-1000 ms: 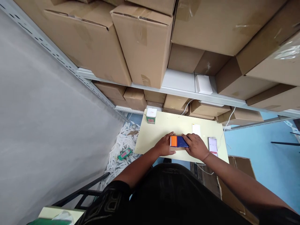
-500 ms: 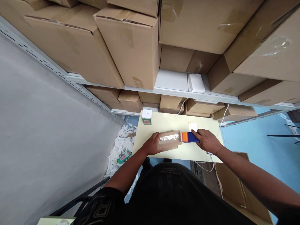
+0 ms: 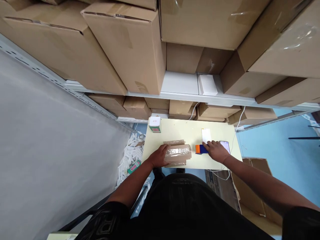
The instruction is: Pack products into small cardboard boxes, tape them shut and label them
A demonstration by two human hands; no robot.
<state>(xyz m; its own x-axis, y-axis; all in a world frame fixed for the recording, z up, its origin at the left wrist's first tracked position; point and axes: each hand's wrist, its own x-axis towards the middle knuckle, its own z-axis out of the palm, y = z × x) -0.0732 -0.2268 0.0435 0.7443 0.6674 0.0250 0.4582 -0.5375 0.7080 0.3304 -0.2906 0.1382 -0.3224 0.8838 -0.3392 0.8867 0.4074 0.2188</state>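
Observation:
My left hand (image 3: 159, 156) grips the left end of a small flattened cardboard box (image 3: 176, 158) with shiny clear tape across it. Flaps stick out on its near and far sides. On the right, my right hand (image 3: 217, 151) is closed over a blue-and-orange tape dispenser (image 3: 198, 149), whose orange end points at the box. A short gap separates the two. The fingers hide much of the dispenser's blue part. A white card (image 3: 206, 134) lies just beyond my right fingertips, and a lit phone (image 3: 225, 145) is beside that hand.
A green-and-white small box (image 3: 155, 124) stands at the back left of the pale table (image 3: 175, 128). Large cartons (image 3: 135, 50) fill the shelves ahead. White scraps (image 3: 127, 155) cover the floor at left. A cable (image 3: 240, 120) hangs at right, above an open carton (image 3: 260, 190).
The dispenser has drawn away from the box's right end. The box has turned, showing flaps on both long sides. My right hand has shifted, uncovering the phone. The view has moved slightly.

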